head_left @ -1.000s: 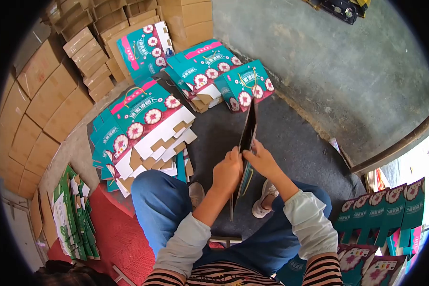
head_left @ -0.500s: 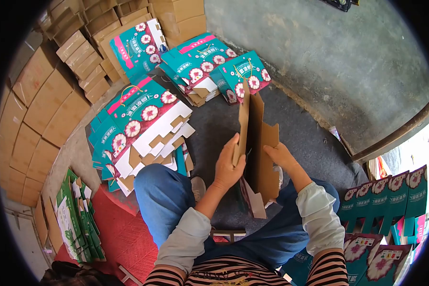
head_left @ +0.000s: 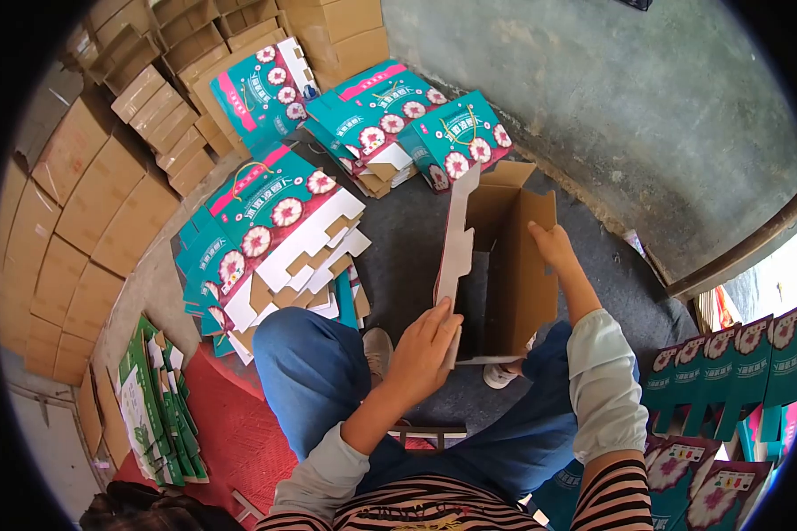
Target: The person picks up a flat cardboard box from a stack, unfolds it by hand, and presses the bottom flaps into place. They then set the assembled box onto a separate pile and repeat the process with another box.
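A cardboard carton stands opened out between my knees, its brown inside facing up and the dark floor cloth showing through its bottom. My left hand is closed on the near left corner, by a white-edged flap that rises along that side. On the right wall's upper edge, my right hand grips the cardboard between thumb and fingers. Just beyond the carton rests a teal gift box with a yellow cord handle and flower print. To the left lies a stack of flattened teal boxes.
More flattened teal boxes lie near the wall. Brown cartons are piled at the left, with green folded boxes below them. Finished-looking teal boxes stand in rows at the right. A concrete wall bounds the back.
The carton has spread from a narrow, flattened shape into a wide open one. My right hand has moved up and right with its wall; my left hand has shifted lower on its side.
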Demonstrator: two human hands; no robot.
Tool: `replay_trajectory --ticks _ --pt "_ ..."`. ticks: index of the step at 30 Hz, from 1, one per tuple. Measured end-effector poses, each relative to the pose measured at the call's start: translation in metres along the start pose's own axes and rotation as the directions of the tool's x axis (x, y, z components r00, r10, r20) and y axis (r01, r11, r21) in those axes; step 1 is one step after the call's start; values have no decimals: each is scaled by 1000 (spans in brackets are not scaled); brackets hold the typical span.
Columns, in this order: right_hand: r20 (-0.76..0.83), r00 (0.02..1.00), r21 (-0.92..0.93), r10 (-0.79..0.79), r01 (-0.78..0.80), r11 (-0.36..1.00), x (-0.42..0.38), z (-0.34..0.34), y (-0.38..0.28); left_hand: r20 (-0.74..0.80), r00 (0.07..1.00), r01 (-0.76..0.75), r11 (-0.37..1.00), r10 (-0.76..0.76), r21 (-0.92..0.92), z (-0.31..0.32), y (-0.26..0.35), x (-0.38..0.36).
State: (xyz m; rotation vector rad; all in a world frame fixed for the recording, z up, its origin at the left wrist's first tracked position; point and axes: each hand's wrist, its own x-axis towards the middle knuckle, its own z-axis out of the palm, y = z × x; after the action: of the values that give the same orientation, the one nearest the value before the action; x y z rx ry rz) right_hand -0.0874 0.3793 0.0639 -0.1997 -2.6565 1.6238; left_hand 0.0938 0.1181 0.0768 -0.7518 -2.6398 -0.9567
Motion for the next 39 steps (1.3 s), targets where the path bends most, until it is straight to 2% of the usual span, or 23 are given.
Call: replay_trajectory --ticks 2,5,8,11,14,17,20,23,26,27,30,33,36,39 --pt "-46 995 -84 -90 86 993 7 5 3 8 1000 -28 1000 28 -5 -3 4 7" --pt "68 997 70 -21 16 997 10 -3 -9 52 996 -68 996 65 62 -27 18 19" --pt "112 991 99 73 -84 992 -10 -5 -38 173 981 -111 986 89 126 -33 17 19" --pt "42 991 -141 -128 133 981 -2 28 4 277 960 -85 985 41 149 -10 8 8" --pt "83 996 -189 -37 52 981 2 33 10 297 952 -123 978 69 168 -2 2 12" --pt "96 995 -206 -10 30 978 5 32 11 306 949 -130 978 75 161 0 -4 21" --pt "67 997 -229 -50 64 971 6 39 11 387 922 -117 968 22 223 5 -9 24" --pt "62 996 -190 -62 73 979 5 45 9 394 919 -117 960 7 256 6 -17 23" --pt "107 992 -189 -59 79 979 -1 44 -3 304 952 -88 980 30 179 10 -26 14" --pt "107 993 -200 -48 68 977 -2 44 -5 326 945 -54 989 6 138 7 -27 12" --pt "96 995 -218 -20 41 975 -5 46 -10 328 945 69 986 -16 -149 0 -33 0" --pt "83 997 -199 -5 21 980 -5 48 -10 287 957 -20 999 33 -47 -5 -26 -11" --pt "90 996 -176 -1 17 984 -5 50 -7 134 989 43 995 -56 93 15 -17 -17" --pt "118 993 -173 17 4 985 -6 50 -5 -49 980 200 970 -195 139 41 -10 -16"
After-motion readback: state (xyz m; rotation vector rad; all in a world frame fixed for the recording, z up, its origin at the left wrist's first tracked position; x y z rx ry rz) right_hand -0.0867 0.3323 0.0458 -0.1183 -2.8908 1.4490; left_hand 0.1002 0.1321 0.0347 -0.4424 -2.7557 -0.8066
